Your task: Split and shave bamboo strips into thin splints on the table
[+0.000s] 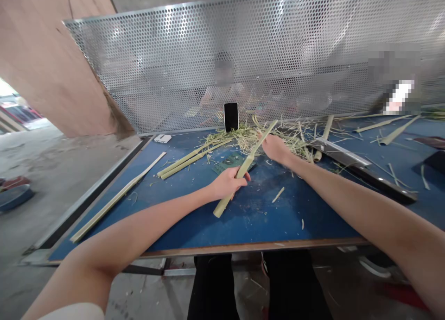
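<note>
My left hand (229,183) is wrapped around a pale green plant stalk (247,165), which points away from me and tilts to the right. The stalk's near end sticks out below my fingers. My right hand (276,147) is close to the far end of that stalk, at the edge of the shavings pile (243,137). Its fingers look closed, but the stalk and shavings partly hide them, so what they hold is unclear. Two cut stalks (194,160) lie left of the pile, and a longer one (120,197) lies farther left.
A long knife (365,172) with a black handle lies on the blue table (264,227) at right. A phone (231,117) stands against the perforated metal screen (174,70). A white object (162,138) sits back left. More stalks (399,130) lie back right.
</note>
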The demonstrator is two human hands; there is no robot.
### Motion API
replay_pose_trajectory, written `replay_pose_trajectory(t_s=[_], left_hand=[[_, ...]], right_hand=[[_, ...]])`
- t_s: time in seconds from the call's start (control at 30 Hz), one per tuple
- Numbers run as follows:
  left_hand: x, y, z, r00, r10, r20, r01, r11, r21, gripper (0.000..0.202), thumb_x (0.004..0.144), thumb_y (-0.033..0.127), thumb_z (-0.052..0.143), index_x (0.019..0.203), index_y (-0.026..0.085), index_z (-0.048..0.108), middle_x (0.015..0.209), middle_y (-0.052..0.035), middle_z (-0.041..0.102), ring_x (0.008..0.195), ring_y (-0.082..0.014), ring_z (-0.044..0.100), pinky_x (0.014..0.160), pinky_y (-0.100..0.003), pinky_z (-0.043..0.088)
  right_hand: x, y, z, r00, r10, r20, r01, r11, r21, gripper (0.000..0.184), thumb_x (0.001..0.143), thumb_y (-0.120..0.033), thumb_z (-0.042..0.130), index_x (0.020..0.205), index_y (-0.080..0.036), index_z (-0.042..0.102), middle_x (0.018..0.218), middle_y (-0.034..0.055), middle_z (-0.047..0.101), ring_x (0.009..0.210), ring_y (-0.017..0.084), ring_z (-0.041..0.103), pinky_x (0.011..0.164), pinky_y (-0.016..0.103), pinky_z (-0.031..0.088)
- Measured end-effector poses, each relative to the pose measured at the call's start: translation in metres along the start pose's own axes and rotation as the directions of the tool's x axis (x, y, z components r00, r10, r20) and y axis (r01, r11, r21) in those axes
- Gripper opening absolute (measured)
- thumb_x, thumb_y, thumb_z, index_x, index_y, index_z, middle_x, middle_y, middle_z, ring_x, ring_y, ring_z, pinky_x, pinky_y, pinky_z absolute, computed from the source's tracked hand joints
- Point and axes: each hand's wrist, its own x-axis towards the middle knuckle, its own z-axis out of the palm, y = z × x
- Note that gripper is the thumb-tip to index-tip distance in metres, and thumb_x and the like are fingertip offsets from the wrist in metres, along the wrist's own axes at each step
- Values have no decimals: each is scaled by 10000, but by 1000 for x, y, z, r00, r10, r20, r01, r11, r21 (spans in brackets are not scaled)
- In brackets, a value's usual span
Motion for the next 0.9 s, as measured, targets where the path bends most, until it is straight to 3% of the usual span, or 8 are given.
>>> replay_pose_trajectory(t_s=[0.13, 0.3, 0.4, 0.53, 0.67, 0.9], left_hand=[[6, -4, -2, 999, 2, -40, -11, 971, -238, 90, 872, 220, 595, 960, 209, 584, 477, 107, 431, 363, -112, 402, 405, -256, 491], [12, -6, -3, 996, 8, -94, -48, 903, -428, 62, 875, 203, 574, 935, 208, 560, 453, 123, 366, 378, -98, 307, 400, -244, 494], [12, -8, -2, 995, 25, -93, -60, 918, -392, 71, 878, 200, 572, 946, 208, 554, 455, 123, 382, 379, -98, 324, 408, -244, 504], [9, -12, -1, 996, 63, -65, -77, 966, -246, 93, 897, 209, 553, 989, 209, 540, 472, 102, 479, 377, -116, 419, 420, -255, 520], [7, -13, 0, 996, 64, -68, -76, 979, -188, 103, 906, 219, 548, 1007, 210, 530, 477, 97, 506, 374, -122, 462, 436, -257, 523], [7, -12, 0, 994, 74, -85, -88, 979, -184, 99, 917, 228, 543, 1012, 209, 526, 470, 103, 498, 352, -127, 471, 428, -261, 510]], right_hand=[[-7, -13, 4, 995, 82, -48, -82, 997, 14, 687, 1140, -658, 229, 967, -195, 705, 907, 170, 757, 878, 307, 715, 808, 362, 480], [-11, -17, 2, 994, 5, -111, 4, 997, 76, 745, 1116, -717, 113, 932, -228, 645, 842, 126, 715, 812, 295, 660, 778, 373, 457], [-15, -23, 3, 992, -126, 5, 125, 989, 79, 695, 1124, -700, 158, 927, -243, 643, 804, 92, 683, 782, 280, 634, 781, 379, 456], [-20, -34, 2, 929, -316, 190, 294, 946, 138, 605, 1140, -654, 233, 908, -247, 616, 800, 77, 676, 775, 259, 623, 773, 366, 443], [-22, -38, -2, 894, -399, 202, 371, 914, 164, 567, 1147, -618, 263, 882, -239, 591, 782, 67, 661, 744, 234, 597, 748, 356, 414], [-23, -39, -3, 884, -424, 198, 393, 902, 180, 554, 1149, -586, 284, 876, -237, 616, 783, 70, 674, 726, 227, 589, 752, 363, 421]])
